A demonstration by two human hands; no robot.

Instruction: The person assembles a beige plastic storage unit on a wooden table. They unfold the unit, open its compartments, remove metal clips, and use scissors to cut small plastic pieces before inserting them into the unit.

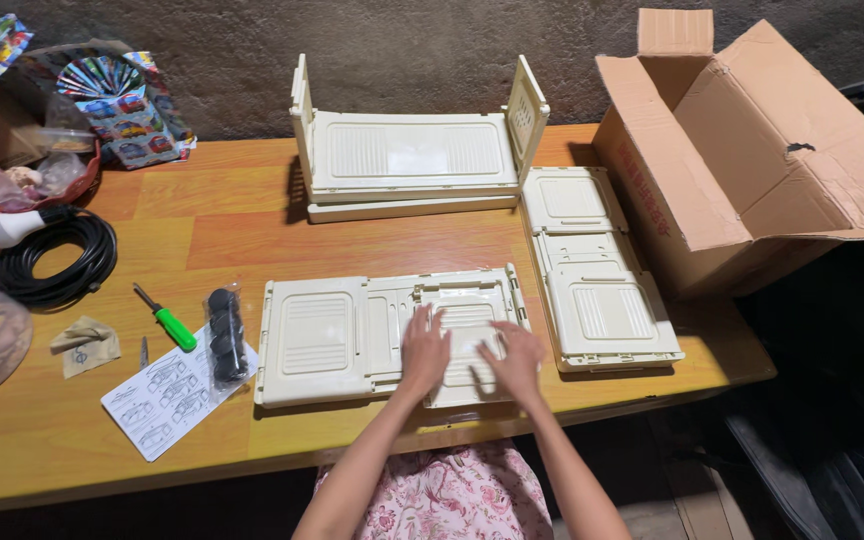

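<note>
Rough grey plaster backs the wooden table (252, 235), an orange-brown top with a worn front edge, and the floor to the right of it falls into deep shadow where I can make out little. From where I watch, my left hand (424, 350) and right hand (515, 360) lie flat with fingers spread on the right part of a cream plastic panel (352, 335) that sits flat near the table's front edge; neither hand is closed around anything. A second cream panel (592, 270) lies just beside it on the right, running away from me. Behind both stands a cream frame (412, 150) with two upright end pieces. At the far right an open cardboard box (752, 150) lies on its side, overhanging the table's corner. Left of the panel I see a printed instruction sheet (167, 395), a small bag of black wheels (225, 335), I think, though they are small in this view, and a green-handled screwdriver (167, 320). Farther left, a coil of black cable (57, 260) rests near colourful wrapping (117, 95).
</note>
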